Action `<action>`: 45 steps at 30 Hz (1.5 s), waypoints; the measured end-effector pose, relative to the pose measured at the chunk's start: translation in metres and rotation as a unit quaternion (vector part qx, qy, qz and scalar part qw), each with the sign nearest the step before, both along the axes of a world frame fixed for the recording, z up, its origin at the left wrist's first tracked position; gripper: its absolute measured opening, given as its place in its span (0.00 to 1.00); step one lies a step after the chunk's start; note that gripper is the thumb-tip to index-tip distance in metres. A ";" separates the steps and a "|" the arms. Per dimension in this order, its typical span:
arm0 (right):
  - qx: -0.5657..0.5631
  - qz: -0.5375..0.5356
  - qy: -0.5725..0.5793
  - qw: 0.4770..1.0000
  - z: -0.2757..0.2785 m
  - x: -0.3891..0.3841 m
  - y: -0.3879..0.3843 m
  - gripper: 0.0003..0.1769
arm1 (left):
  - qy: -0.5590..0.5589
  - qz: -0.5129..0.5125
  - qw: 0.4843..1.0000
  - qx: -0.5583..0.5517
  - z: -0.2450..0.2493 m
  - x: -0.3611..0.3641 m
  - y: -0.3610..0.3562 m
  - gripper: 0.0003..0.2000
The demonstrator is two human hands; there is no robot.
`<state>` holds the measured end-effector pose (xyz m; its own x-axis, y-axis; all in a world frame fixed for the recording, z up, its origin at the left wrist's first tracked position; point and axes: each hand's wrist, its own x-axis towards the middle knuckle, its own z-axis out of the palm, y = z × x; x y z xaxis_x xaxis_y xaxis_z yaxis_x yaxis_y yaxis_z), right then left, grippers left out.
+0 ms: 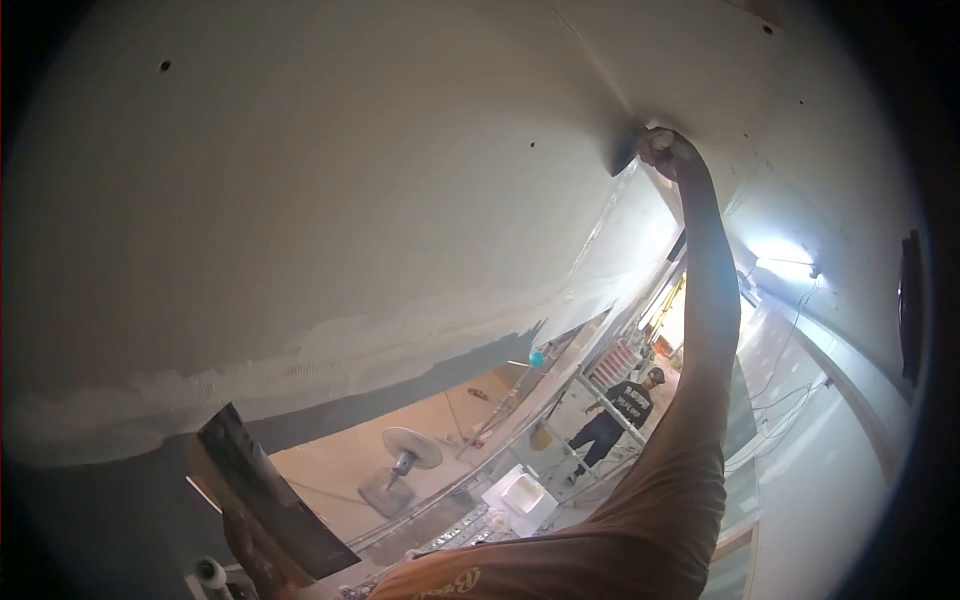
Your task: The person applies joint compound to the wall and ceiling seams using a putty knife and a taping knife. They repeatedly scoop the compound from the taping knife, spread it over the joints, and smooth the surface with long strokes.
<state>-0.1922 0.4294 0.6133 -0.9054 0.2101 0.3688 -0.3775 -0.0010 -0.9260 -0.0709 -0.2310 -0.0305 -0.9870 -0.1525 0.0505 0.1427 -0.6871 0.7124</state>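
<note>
My right hand (pixel 668 152) is raised to the ceiling (pixel 380 170), its fingers closed around a putty knife (pixel 625 155). The knife's dark blade lies against the ceiling surface beside a seam line; the handle is mostly hidden in my fist. Low on the left, my left hand (pixel 248 555) grips a wide metal plastering blade (pixel 275 495) from behind, and only part of that hand shows. The wide blade is tilted, with dark and light smears on its face. Pale filler (pixel 290 375) runs in a band along the ceiling's edge.
A person (pixel 617 410) in dark clothes stands below, beside a metal ladder or scaffold frame (pixel 610 410). A pedestal fan (pixel 410 450) and a white square panel (pixel 520 498) are lower down. A bright lamp (pixel 785 260) with trailing cables (pixel 790 400) is on the right.
</note>
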 end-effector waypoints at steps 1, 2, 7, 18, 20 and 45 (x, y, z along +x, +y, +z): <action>0.007 -0.014 0.024 1.000 -0.003 0.002 -0.007 0.10 | -0.004 -0.005 1.000 0.009 0.000 0.001 0.001 0.30; 0.014 -0.014 0.019 1.000 -0.004 0.005 -0.015 0.10 | -0.006 -0.008 1.000 0.016 0.000 0.001 0.001 0.30; -0.002 0.035 -0.004 0.999 -0.004 0.023 -0.067 0.09 | -0.005 0.018 0.999 0.028 -0.030 0.005 0.007 0.28; 0.101 0.044 -0.016 0.994 -0.001 0.039 -0.190 0.14 | 0.110 0.042 0.993 -0.012 -0.093 0.001 0.032 0.22; 0.121 0.072 -0.020 0.990 0.006 0.037 -0.202 0.14 | 0.143 0.065 0.986 -0.048 -0.088 -0.001 0.035 0.22; 0.261 0.050 -0.029 0.964 0.004 0.088 -0.493 0.11 | 0.087 0.075 0.986 -0.122 -0.075 -0.023 0.051 0.24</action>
<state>-0.1046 -0.0635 0.6172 -0.9341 -0.0790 0.3481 -0.3463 0.4371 -0.8301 -0.0935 -0.1803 -0.1057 -0.9273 -0.2580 0.2713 0.3648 -0.4601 0.8095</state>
